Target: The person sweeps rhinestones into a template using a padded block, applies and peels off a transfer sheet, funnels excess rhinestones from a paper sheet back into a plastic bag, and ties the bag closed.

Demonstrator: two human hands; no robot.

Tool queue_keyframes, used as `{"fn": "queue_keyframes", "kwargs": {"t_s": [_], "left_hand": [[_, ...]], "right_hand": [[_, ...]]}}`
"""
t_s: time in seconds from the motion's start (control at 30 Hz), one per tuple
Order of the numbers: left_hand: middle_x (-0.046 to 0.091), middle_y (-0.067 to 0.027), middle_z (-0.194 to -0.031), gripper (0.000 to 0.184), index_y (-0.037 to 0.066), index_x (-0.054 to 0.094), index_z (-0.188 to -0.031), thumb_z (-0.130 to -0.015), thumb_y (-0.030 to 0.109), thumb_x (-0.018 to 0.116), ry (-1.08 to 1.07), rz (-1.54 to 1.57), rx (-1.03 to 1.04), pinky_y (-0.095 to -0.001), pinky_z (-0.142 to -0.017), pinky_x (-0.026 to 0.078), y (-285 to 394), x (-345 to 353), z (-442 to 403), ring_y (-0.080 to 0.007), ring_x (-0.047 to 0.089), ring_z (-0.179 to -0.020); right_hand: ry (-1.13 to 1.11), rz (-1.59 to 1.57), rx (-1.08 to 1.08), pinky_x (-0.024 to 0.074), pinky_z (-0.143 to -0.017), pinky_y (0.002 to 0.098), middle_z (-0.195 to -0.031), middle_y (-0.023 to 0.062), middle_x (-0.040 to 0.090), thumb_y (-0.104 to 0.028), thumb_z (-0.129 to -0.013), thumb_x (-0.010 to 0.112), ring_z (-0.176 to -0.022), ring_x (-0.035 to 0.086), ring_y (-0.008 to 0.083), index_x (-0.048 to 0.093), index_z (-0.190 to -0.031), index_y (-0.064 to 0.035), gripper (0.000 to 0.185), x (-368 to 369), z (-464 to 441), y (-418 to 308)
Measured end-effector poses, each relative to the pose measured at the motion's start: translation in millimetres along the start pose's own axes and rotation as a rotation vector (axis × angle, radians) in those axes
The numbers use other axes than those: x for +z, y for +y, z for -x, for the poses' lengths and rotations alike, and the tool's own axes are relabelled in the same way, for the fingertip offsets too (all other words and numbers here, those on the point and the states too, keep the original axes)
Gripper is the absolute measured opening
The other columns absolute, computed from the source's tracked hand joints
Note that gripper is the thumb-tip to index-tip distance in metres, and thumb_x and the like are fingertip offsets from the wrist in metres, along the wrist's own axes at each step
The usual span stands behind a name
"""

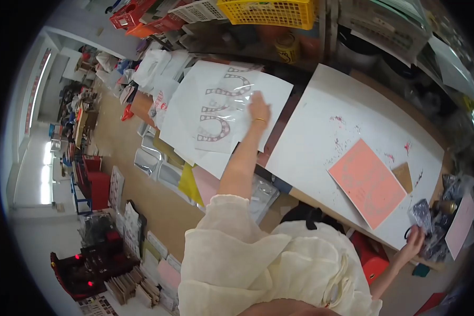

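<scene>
My left hand (259,109) lies on the right part of a clear film sheet (224,118), its fingers stretched out. Outlined letter-like shapes with dotted bands (214,135) show on the film, which rests on large white paper (181,113). At the far right table edge, my right hand (415,241) is closed by a black loop (407,232) that looks like a scissors handle; most of that tool is hidden. A small see-through plastic bag (420,213) touches or lies just beyond its fingertips. An orange-pink sheet (367,183) with faint outlines is to the left of this hand.
Red specks mark the white board (310,137) under the orange-pink sheet. Plastic bags (440,239) and a pink card (461,226) crowd the right edge. A yellow basket (268,13) and a yellow can (287,48) stand at the back. A red machine (92,181) is at left.
</scene>
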State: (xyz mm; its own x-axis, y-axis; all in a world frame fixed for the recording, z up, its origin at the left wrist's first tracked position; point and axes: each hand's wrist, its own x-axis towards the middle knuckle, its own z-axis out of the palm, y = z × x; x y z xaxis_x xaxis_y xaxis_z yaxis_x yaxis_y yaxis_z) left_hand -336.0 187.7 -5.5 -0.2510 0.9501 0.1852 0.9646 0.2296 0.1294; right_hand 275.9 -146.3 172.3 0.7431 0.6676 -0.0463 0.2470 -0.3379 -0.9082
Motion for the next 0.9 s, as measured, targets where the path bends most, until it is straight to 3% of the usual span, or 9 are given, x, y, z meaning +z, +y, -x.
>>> {"fn": "queue_keyframes", "kwargs": {"t_s": [0.1,0.17,0.23,0.37,0.53,0.7,0.77,0.83,0.9], "left_hand": [[0.031,-0.0163,-0.155,0.071,0.001,0.027,-0.149,-0.095,0.04,0.053,-0.092,-0.255,-0.121,-0.0486,-0.112,0.033,-93,18,-10,-0.0364,0.034,-0.14],[0.04,-0.0181,-0.151,0.065,0.002,0.04,-0.144,-0.095,0.043,0.052,-0.142,-0.294,-0.025,-0.0509,-0.11,0.035,-138,35,-8,-0.0372,0.042,-0.135],[0.055,-0.0178,-0.137,0.045,0.004,0.061,-0.128,-0.097,0.036,0.049,0.15,-0.284,0.267,-0.0524,-0.109,0.036,-188,84,7,-0.0348,0.048,-0.13],[0.037,-0.0117,-0.154,0.067,0.007,0.034,-0.148,-0.1,0.054,0.035,-0.497,-0.39,-0.151,-0.0632,-0.108,0.029,-140,18,12,-0.0329,0.039,-0.139],[0.032,-0.0065,-0.158,0.068,0.011,0.03,-0.152,-0.1,0.054,0.034,-0.413,-0.534,0.011,-0.0621,-0.109,0.029,-168,21,31,-0.0325,0.034,-0.142],[0.032,-0.0087,-0.157,0.06,0.018,0.032,-0.152,-0.101,0.05,0.037,-0.133,-0.315,0.168,-0.0604,-0.108,0.032,-179,39,17,-0.0321,0.036,-0.14],[0.034,-0.0127,-0.155,0.059,0.012,0.034,-0.15,-0.102,0.045,0.037,-0.027,-0.184,0.435,-0.0615,-0.107,0.033,-225,90,-5,-0.0322,0.039,-0.137],[0.028,-0.0131,-0.159,0.062,0.01,0.028,-0.153,-0.102,0.045,0.032,-0.572,-0.672,0.179,-0.0572,-0.106,0.036,-146,24,-1,-0.0323,0.032,-0.141],[0.043,-0.0158,-0.15,0.053,0.004,0.043,-0.144,-0.101,0.035,0.044,-0.388,-0.476,0.122,-0.0484,-0.104,0.042,-125,14,5,-0.0329,0.047,-0.13]], "right_hand": [[-0.113,-0.118,0.465,0.0463,-0.09,0.0346,-0.116,0.0114,0.068,-0.03,-0.097,0.06,-0.108,0.064,0.0229,0.056,-0.134,-0.0079,0.043,-37,-15,139],[-0.209,-0.014,0.474,0.0464,-0.089,0.034,-0.122,0.0123,0.064,-0.027,-0.096,0.061,-0.11,0.062,0.0236,0.053,-0.138,-0.0097,0.046,-12,-24,171],[-0.297,0.007,0.462,0.0472,-0.09,0.0334,-0.135,0.0162,0.052,-0.023,-0.093,0.063,-0.115,0.057,0.0243,0.042,-0.147,-0.013,0.059,4,-11,171],[-0.171,0.293,0.347,0.0511,-0.09,0.0349,-0.129,0.0269,0.054,-0.028,-0.082,0.075,-0.11,0.059,0.0334,0.035,-0.147,0.0014,0.082,66,-21,152],[-0.138,0.3,0.381,0.0561,-0.072,0.034,-0.102,0.0224,0.061,-0.027,-0.082,0.077,-0.087,0.065,0.0274,0.049,-0.13,0.0096,0.066,88,-24,133],[-0.19,-0.024,0.422,0.0556,-0.07,0.0328,-0.103,0.0227,0.062,-0.021,-0.084,0.075,-0.087,0.065,0.0256,0.052,-0.125,0.0095,0.056,81,-20,112],[-0.063,0.012,0.319,0.0558,-0.069,0.0301,-0.104,0.0239,0.062,-0.016,-0.087,0.071,-0.085,0.065,0.0234,0.053,-0.123,0.0099,0.048,83,-14,106],[0.007,-0.071,0.349,0.0557,-0.075,0.0282,-0.111,0.0249,0.062,-0.012,-0.091,0.065,-0.088,0.065,0.023,0.045,-0.133,0.01,0.051,76,-13,107],[-0.017,-0.214,0.385,0.0555,-0.078,0.0279,-0.113,0.0258,0.061,-0.01,-0.093,0.062,-0.092,0.065,0.0232,0.041,-0.138,0.0102,0.053,61,-7,82]]}}
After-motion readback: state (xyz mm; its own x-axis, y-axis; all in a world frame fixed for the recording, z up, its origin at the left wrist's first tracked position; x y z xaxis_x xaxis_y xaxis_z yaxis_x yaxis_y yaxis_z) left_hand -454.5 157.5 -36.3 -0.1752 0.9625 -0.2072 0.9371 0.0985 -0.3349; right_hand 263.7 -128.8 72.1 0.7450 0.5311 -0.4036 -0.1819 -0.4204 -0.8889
